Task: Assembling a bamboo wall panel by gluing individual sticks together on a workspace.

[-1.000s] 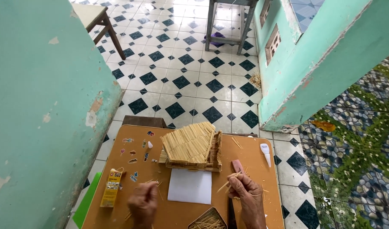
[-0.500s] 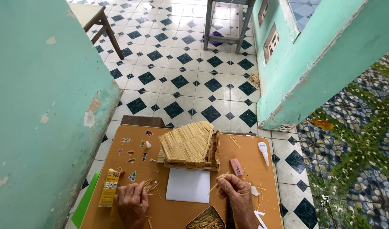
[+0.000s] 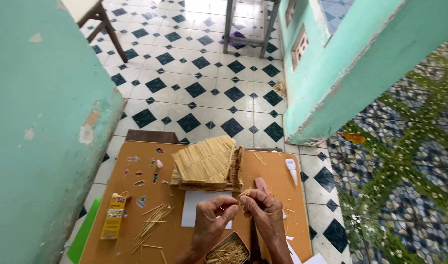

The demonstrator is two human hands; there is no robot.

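While 2 hands, left hand and right hand, pinch 1 thin stick, 1 stick house stands beside 1 yellow box.

pale wooden stick model on smooth matt brown tabletop

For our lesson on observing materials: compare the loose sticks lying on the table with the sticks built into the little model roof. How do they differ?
The loose sticks lie scattered flat on the orange table, crossing at odd angles; those in the model roof sit side by side in tight rows. The loose sticks form a thin spread, while the roof sticks are layered into a raised, sloping shape. Both are thin, pale, straw-coloured sticks.
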